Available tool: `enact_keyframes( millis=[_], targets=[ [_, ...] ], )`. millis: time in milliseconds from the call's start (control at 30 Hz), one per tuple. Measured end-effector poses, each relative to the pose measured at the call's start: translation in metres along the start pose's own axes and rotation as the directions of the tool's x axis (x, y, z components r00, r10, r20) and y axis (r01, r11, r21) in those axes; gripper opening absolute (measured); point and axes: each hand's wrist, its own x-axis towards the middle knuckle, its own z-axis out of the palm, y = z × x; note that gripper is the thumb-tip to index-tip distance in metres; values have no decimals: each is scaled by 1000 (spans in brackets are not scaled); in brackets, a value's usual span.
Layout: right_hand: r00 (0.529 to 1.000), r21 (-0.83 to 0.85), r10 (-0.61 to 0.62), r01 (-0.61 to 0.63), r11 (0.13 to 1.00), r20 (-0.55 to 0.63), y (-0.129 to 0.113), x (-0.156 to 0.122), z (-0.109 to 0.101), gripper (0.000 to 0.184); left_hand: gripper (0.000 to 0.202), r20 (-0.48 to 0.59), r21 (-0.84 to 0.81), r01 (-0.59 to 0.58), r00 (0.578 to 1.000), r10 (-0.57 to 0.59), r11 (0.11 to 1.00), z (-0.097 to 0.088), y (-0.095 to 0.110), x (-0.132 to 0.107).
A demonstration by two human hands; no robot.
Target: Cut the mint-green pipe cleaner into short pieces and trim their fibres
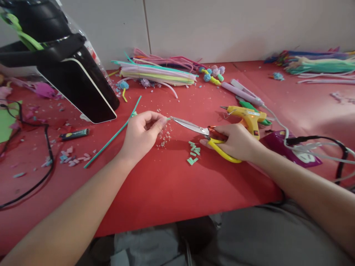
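Pinched between the thumb and index finger of my left hand (pixel 142 135) is a short green piece of pipe cleaner (pixel 168 119), mostly hidden by the fingertips. My right hand (pixel 240 142) grips scissors (pixel 194 128) with yellow and orange handles. Their blades look nearly closed, with the tips right at the green piece. Fine trimmings (pixel 165 138) lie scattered on the red tabletop (pixel 155 192) below the left fingers. Several short green cut pieces (pixel 193 153) rest under the scissors. A long green pipe cleaner (pixel 111 139) lies beside my left hand.
A black tumbler (pixel 91 74) and a phone-like black panel (pixel 80 90) stand at the left. Pipe cleaner bundles (pixel 161 72) lie along the wall. To the right are a yellow glue gun (pixel 251 116), a lilac straightener (pixel 242 93), a purple packet (pixel 291 149) and cords (pixel 318 139).
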Motion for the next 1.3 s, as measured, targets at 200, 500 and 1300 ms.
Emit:
enact_keyframes(
  millis=[200, 500, 1300],
  targets=[
    [1000, 5, -12, 12, 1000, 19, 4, 1, 0, 53, 14, 8, 33, -19, 1000, 19, 999, -1, 2, 0],
    [1000, -18, -7, 7, 1000, 14, 7, 3, 2, 62, 16, 5, 61, -20, 1000, 20, 998, 0, 2, 0],
    [1000, -10, 11, -11, 1000, 14, 5, 1, 2, 63, 17, -14, 47, -12, 1000, 13, 999, 0, 4, -2]
  ],
)
